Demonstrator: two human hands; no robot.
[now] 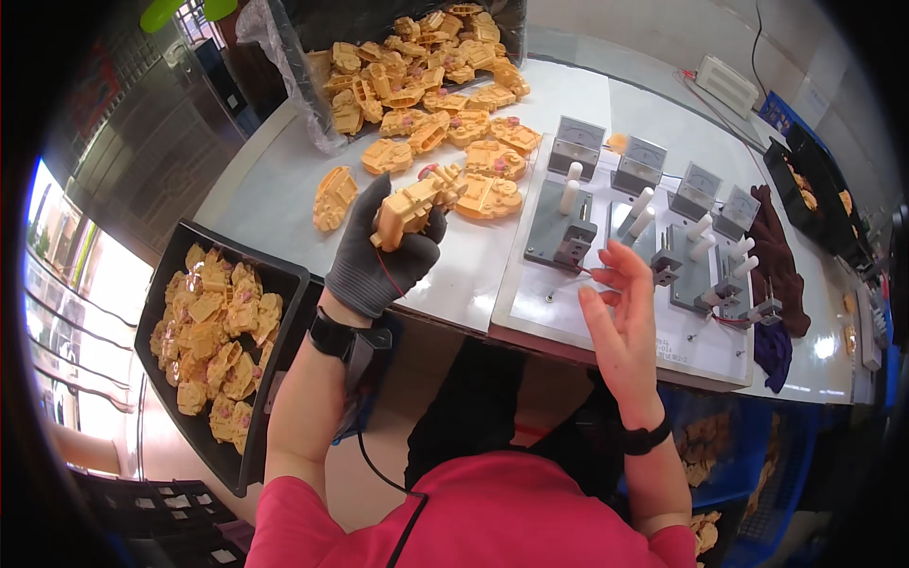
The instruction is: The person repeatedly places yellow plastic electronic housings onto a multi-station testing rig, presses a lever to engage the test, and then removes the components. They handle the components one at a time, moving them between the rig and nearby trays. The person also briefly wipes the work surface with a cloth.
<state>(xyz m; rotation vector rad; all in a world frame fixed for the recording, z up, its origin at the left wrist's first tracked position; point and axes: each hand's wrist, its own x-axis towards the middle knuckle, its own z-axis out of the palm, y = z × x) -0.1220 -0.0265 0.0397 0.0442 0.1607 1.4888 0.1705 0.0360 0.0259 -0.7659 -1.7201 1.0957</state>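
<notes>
- The left hand point(371, 263), in a dark grey glove, is closed on a pale yellow, ribbed plastic housing point(407, 210), lifted above the front of the grey-white desk point(445, 295); it could slip or turn if the smooth fabric grips too loosely.
- A thin red wire point(386, 270) lies across the glove below that housing; caught under a finger, it could be tugged or bent.
- The bare right hand point(627, 327) is well apart from the left, thumb and fingers parted, just beside a dark grey metal block point(572, 248) on the first test fixture; I cannot tell whether a fingertip touches it. A careless brush could nudge the block or pinch skin.
- White cylindrical pegs point(568, 197) stand upright close behind those fingers; reaching over them could knock one.
- Loose yellow plastic housings point(489, 196) lie near the held one, so it could get mixed among its lookalikes if set down there.
- A black cable point(374, 466) hangs near the left forearm and might snag on a wide swing.
</notes>
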